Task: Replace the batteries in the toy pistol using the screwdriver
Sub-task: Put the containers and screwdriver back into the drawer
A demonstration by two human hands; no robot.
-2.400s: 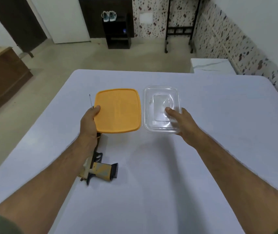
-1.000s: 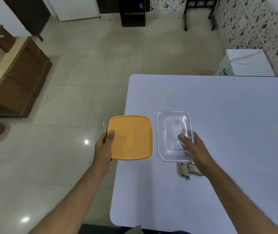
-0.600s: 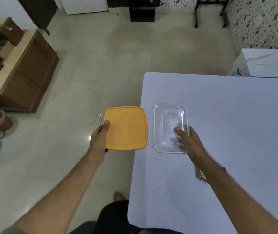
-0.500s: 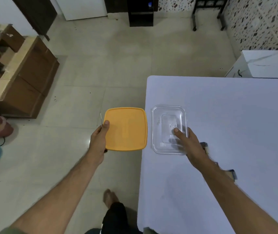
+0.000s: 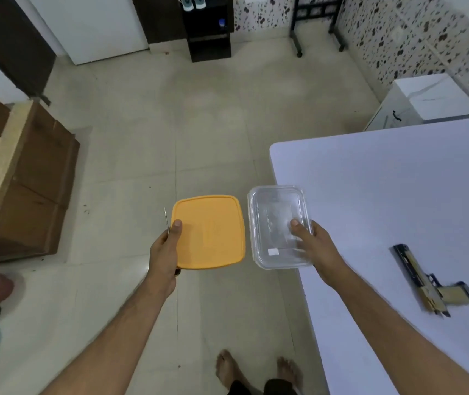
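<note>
Two hands hold things: left [image 5: 164,252] grips one orange lid [image 5: 210,232] and screwdriver [image 5: 166,219], right [image 5: 314,246] one clear container [image 5: 277,220].

Head cam, looks fwd and down, hands near

Bare arms and bare feet were seen.
No sleeves were worn on either forearm; the left hand [image 5: 165,252] and right hand [image 5: 316,246] were ungloved. Dark trousers [image 5: 262,389] were glimpsed above unshod feet [image 5: 229,366].
</note>
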